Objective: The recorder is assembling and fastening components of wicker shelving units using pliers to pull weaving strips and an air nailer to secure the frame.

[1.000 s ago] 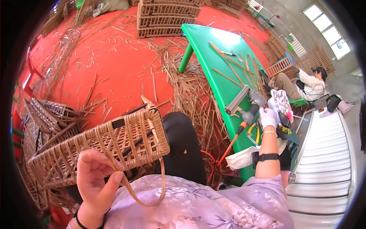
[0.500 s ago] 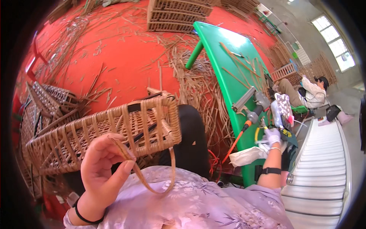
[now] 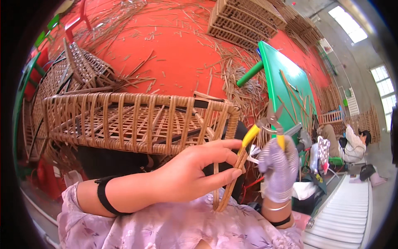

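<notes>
My bare left hand (image 3: 195, 170) pinches a brown rattan strip (image 3: 226, 198) between thumb and fingers. The strip bends in a loop below the hand, in front of my floral shirt. In a grey-white glove, my right hand (image 3: 278, 168) grips yellow-handled pruning shears (image 3: 251, 135). Their blades point up and away, and one handle stands right beside my left fingertips and the top of the strip. Across my lap lies a woven rattan panel or basket piece (image 3: 124, 124) with an open lattice, its right corner just beyond my hands.
A green table (image 3: 290, 79) stands to the right with loose strips and tools on it. Woven pieces (image 3: 78, 70) lie at the left; stacked baskets (image 3: 244, 25) stand at the back. Cut strips litter the red floor (image 3: 174, 54). Another person (image 3: 355, 145) sits far right.
My right hand has come from the table to my left hand, bringing the pruning shears. My left hand has moved right with the strip. The whole view has shifted, too.
</notes>
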`<state>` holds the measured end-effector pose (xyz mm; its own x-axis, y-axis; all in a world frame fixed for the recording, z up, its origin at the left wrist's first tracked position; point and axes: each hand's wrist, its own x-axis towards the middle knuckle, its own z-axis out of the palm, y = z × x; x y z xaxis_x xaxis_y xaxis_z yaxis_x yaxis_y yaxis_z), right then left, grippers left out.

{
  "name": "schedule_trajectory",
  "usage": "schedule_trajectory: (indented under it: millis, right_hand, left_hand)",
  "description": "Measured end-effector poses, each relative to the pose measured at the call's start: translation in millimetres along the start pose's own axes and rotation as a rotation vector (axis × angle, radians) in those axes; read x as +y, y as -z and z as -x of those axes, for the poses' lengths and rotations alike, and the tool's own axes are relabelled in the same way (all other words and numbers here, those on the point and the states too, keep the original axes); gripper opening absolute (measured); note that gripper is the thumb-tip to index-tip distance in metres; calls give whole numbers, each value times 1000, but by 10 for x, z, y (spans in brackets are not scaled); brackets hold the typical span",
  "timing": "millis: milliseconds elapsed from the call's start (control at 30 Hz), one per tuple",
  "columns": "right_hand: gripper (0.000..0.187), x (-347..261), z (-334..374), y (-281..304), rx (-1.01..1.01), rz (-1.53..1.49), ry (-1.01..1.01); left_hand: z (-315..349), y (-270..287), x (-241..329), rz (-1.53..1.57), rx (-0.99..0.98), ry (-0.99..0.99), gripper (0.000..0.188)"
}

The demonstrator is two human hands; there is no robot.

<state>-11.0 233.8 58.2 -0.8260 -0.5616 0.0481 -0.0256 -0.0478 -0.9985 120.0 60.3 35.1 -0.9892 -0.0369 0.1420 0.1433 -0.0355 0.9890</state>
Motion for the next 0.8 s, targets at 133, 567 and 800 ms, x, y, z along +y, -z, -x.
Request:
schedule_trajectory:
  millis: [133,567,800]
  right_hand:
    - [9,32,78,-351,32,-195,64]
    - [71,110,98,-386,-389,-515,-320]
    - [58,307,40,-150,-474,-669,-310]
  left_hand:
    - [81,64,-61,26,162,-68,13]
    - [167,35,-54,170,104,26,20]
    - [214,37,-29,227,187,136,22]
